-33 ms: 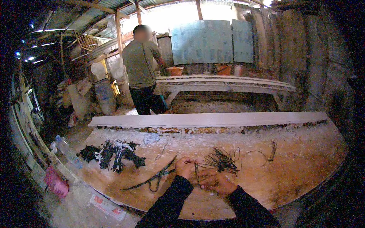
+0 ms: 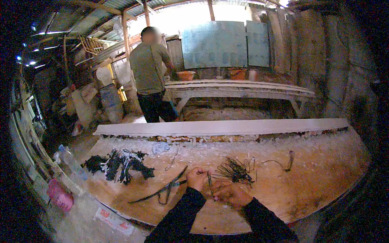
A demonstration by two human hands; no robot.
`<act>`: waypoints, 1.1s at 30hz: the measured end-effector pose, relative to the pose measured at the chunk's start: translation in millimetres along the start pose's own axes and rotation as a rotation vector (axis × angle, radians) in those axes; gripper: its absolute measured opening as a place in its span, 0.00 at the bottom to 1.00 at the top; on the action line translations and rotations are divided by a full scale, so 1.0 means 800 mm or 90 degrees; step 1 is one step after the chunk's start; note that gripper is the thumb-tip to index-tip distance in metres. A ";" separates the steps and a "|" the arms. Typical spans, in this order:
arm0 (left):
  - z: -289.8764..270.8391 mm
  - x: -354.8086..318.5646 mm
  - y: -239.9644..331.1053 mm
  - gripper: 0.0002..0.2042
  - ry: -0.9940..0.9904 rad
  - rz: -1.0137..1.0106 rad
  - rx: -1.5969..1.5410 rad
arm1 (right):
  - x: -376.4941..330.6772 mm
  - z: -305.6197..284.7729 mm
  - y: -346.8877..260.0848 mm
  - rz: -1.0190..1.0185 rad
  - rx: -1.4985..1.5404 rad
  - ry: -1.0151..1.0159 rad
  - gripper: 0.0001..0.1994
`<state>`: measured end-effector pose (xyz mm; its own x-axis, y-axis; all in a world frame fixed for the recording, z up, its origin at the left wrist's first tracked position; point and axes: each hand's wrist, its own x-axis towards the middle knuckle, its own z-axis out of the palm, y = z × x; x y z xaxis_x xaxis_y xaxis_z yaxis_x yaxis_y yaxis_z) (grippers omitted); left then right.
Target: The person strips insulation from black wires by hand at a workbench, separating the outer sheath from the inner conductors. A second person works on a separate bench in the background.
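Tabletop (image 2: 312, 182) — dusty wood — beneath corrugated roof (image 2: 91, 18)

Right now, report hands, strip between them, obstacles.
Left hand at far end of dark strip, right hand at near end. Grip unclear. Wiry bundle beyond right hand.

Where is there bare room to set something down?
Barest: the right end of the brown wooden tabletop, right of the right hand and the thin dark strand. Crowded: left and centre, with the shaggy black-and-white bundle, long dark strips, left hand and spiky dark bundle.
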<state>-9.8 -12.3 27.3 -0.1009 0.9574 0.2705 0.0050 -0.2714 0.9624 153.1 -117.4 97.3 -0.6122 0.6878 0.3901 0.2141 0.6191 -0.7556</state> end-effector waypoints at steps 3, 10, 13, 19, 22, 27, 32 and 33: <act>0.009 -0.008 0.004 0.09 0.016 -0.003 0.007 | -0.003 -0.001 -0.004 0.055 0.029 0.112 0.08; 0.013 -0.020 0.037 0.09 0.044 0.064 0.213 | -0.001 -0.001 -0.010 0.042 0.040 0.205 0.08; 0.012 -0.018 0.039 0.09 0.022 0.045 0.211 | 0.000 -0.004 -0.008 0.099 -0.002 0.218 0.07; 0.017 -0.019 0.027 0.05 0.003 0.076 0.181 | -0.002 -0.004 -0.006 0.054 0.031 0.231 0.07; 0.012 -0.019 0.022 0.04 -0.049 0.125 0.245 | -0.002 -0.004 -0.007 0.042 0.007 0.250 0.07; 0.016 -0.016 0.003 0.07 -0.110 0.126 0.250 | 0.003 -0.006 -0.017 0.062 -0.002 0.293 0.07; 0.022 -0.017 0.010 0.07 -0.288 0.118 0.099 | 0.009 -0.013 -0.033 0.152 0.195 0.466 0.08; 0.022 -0.020 0.017 0.07 -0.343 0.103 0.069 | 0.006 -0.014 -0.035 0.199 0.379 0.516 0.08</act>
<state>9.7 -30.0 36.8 0.4310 0.8270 0.3610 0.0831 -0.4348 0.8967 152.7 -127.5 125.9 0.1450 0.9684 0.2030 -0.2678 0.2359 -0.9341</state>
